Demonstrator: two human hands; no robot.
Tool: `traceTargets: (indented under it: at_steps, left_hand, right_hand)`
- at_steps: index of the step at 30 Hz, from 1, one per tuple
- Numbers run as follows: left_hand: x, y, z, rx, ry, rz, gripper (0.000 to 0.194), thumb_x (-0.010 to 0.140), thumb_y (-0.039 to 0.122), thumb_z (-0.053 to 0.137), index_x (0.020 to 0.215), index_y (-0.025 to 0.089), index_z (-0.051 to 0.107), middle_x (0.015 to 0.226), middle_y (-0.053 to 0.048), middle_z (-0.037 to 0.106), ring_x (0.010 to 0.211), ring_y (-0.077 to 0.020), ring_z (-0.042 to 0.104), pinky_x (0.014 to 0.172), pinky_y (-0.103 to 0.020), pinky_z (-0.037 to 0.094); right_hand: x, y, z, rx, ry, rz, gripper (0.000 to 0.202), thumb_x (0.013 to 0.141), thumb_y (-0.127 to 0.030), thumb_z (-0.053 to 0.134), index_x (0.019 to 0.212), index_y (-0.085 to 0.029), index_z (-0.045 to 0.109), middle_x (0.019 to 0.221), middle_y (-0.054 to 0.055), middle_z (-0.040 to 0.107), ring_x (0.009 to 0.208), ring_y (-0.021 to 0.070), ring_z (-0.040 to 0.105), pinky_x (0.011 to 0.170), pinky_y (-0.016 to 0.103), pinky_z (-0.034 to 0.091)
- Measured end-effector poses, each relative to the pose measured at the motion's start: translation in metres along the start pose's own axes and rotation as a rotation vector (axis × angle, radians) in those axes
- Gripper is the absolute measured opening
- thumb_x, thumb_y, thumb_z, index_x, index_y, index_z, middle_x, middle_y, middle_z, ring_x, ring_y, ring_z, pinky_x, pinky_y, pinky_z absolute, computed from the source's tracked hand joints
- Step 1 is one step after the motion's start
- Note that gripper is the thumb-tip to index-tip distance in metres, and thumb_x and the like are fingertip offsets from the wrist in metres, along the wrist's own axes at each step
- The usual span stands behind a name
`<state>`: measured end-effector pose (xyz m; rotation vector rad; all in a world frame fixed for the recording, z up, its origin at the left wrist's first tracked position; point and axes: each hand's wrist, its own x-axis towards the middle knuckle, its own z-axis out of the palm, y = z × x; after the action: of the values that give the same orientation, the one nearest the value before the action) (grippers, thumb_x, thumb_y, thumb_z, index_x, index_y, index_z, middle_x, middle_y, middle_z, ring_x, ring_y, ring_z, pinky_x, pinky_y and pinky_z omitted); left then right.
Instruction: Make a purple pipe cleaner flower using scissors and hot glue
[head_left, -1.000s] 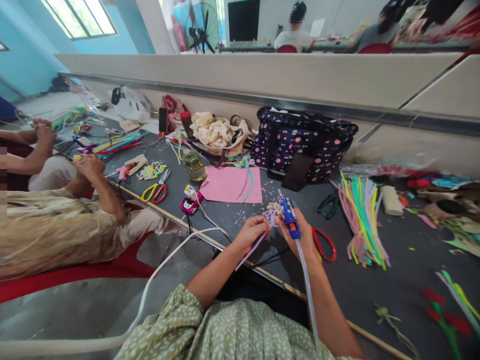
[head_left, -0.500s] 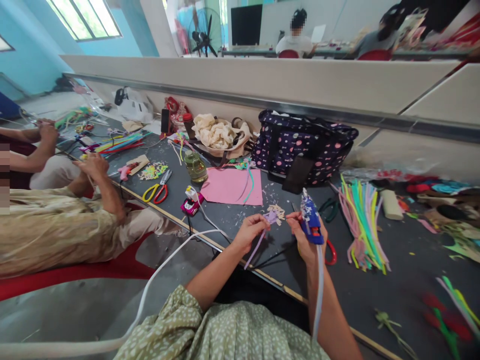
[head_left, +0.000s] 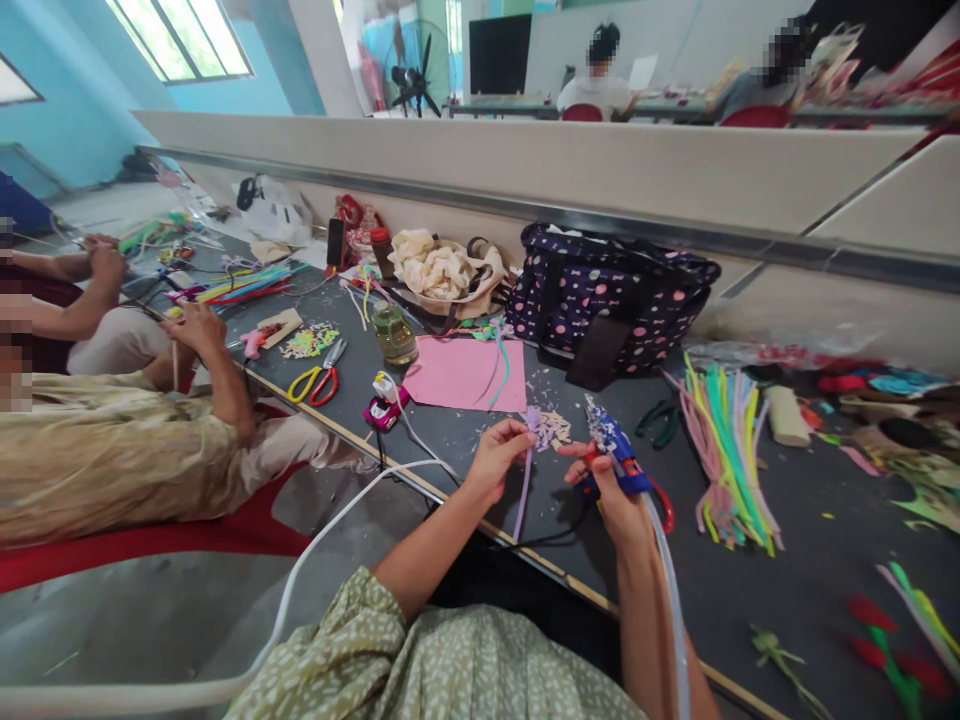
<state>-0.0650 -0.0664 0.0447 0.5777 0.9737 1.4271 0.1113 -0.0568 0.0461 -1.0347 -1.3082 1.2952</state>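
Observation:
My left hand [head_left: 498,460] pinches a lavender pipe cleaner [head_left: 523,500] between thumb and fingertips. Its long end hangs down over the table edge, and a small lavender part shows above the fingers. My right hand [head_left: 621,500] is wrapped round a blue hot glue gun [head_left: 616,446], whose whitish tip points up and to the left. A long whitish glue stick [head_left: 672,590] trails from the back of the gun toward me. Just behind my left fingertips lies a small heap of pale cut pieces [head_left: 555,430]. The two hands are apart.
Dark-handled pliers [head_left: 658,424] and a bundle of coloured pipe cleaners [head_left: 731,450] lie to the right. Behind are pink card [head_left: 469,375], a glass jar [head_left: 394,335] and a patterned bag [head_left: 607,295]. Scissors [head_left: 319,378] lie left, near a co-worker's hands [head_left: 199,325].
The glue gun has tilted so its tip leans further left, and my right index finger has stretched out. The pipe cleaner now hangs more upright in my left hand.

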Motion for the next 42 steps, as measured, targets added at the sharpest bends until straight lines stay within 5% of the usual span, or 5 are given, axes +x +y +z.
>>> traceTargets:
  at_steps: [4, 13, 19, 26, 42]
  left_hand:
    - [0.001, 0.0, 0.0, -0.037, 0.023, 0.004, 0.029, 0.06, 0.032, 0.083, 0.074, 0.016, 0.063, 0.065, 0.004, 0.055, 0.054, -0.0045, 0.045, 0.055, -0.019, 0.036]
    - [0.01, -0.003, -0.007, -0.129, 0.065, -0.015, 0.032, 0.058, 0.032, 0.084, 0.076, 0.014, 0.065, 0.065, 0.004, 0.056, 0.051, -0.0029, 0.044, 0.052, -0.018, 0.036]
    - [0.01, -0.003, -0.007, -0.157, 0.074, -0.043, 0.031, 0.057, 0.03, 0.085, 0.075, 0.014, 0.065, 0.061, 0.004, 0.054, 0.05, -0.003, 0.043, 0.052, -0.018, 0.038]
    - [0.009, -0.006, -0.006, -0.138, 0.051, -0.033, 0.028, 0.06, 0.03, 0.082, 0.074, 0.014, 0.065, 0.061, 0.005, 0.054, 0.052, -0.0034, 0.044, 0.055, -0.019, 0.036]
    - [0.004, -0.002, -0.001, -0.127, 0.057, -0.07, 0.034, 0.054, 0.033, 0.086, 0.072, 0.014, 0.064, 0.063, 0.003, 0.057, 0.053, -0.0042, 0.045, 0.055, -0.019, 0.036]
  right_hand:
    - [-0.002, 0.004, 0.004, 0.011, -0.018, 0.04, 0.044, 0.082, -0.063, 0.055, 0.094, -0.021, 0.058, 0.09, 0.007, 0.069, 0.059, 0.015, 0.059, 0.062, 0.031, 0.049]
    - [0.007, 0.016, 0.007, 0.062, -0.025, 0.203, 0.047, 0.08, -0.062, 0.057, 0.077, -0.016, 0.063, 0.048, -0.003, 0.047, 0.043, 0.0093, 0.042, 0.041, 0.022, 0.035]
    - [-0.005, 0.008, 0.013, 0.038, -0.025, 0.119, 0.042, 0.079, -0.06, 0.059, 0.088, -0.018, 0.061, 0.072, 0.004, 0.065, 0.05, 0.012, 0.056, 0.049, 0.026, 0.047]
    - [-0.009, 0.003, 0.018, -0.151, -0.075, 0.121, 0.041, 0.079, -0.057, 0.06, 0.071, -0.017, 0.061, 0.056, 0.001, 0.06, 0.041, 0.0105, 0.051, 0.041, 0.023, 0.04]
    - [-0.011, 0.005, 0.021, -0.157, -0.037, 0.126, 0.039, 0.074, -0.056, 0.066, 0.078, -0.018, 0.06, 0.052, -0.001, 0.058, 0.037, 0.0109, 0.05, 0.038, 0.023, 0.041]
